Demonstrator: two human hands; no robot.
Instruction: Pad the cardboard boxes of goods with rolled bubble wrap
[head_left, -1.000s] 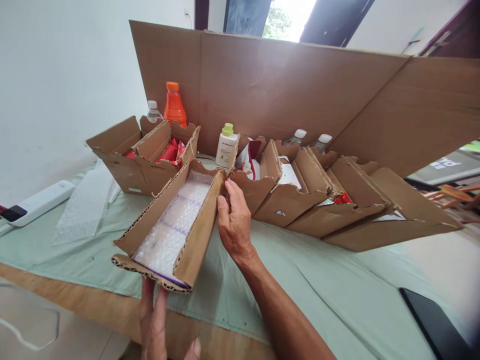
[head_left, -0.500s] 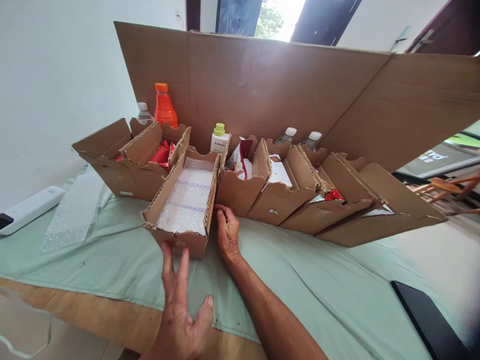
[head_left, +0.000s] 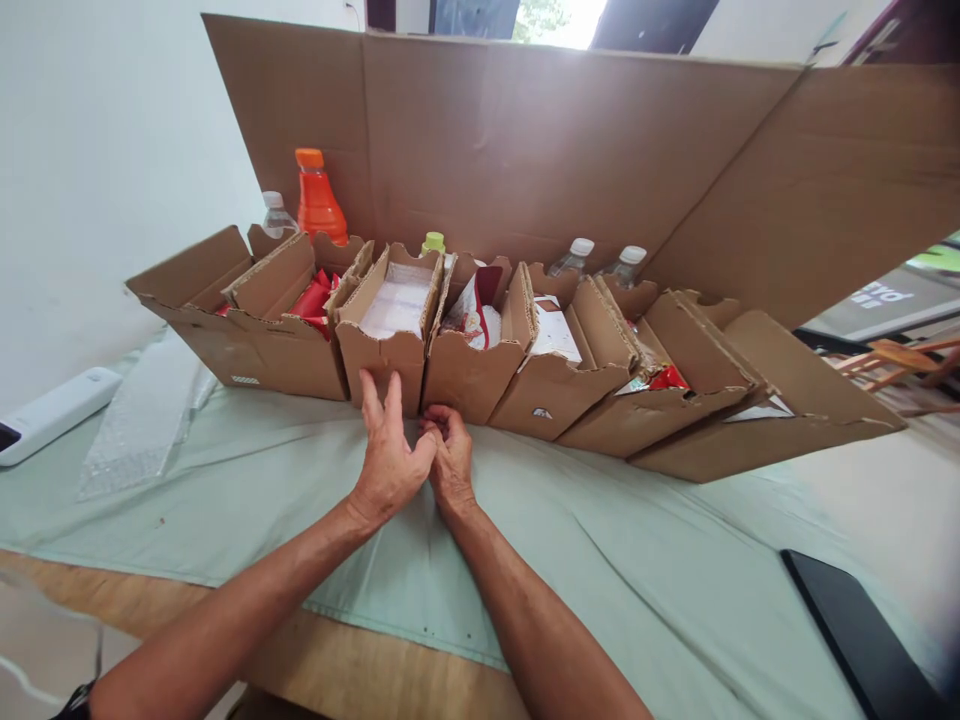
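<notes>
head view: the carton (head_left: 384,352) holding bubble wrap (head_left: 394,300) stands in the row, a divided box (head_left: 289,362) just left of it and a neighbouring box (head_left: 461,385) just right. the left hand (head_left: 390,450) is spread, two fingertips against its front; the right hand (head_left: 451,460) curls by its lower right corner, pinch impossible to tell. placement looks nearly done; at most, final squaring seems left.
</notes>
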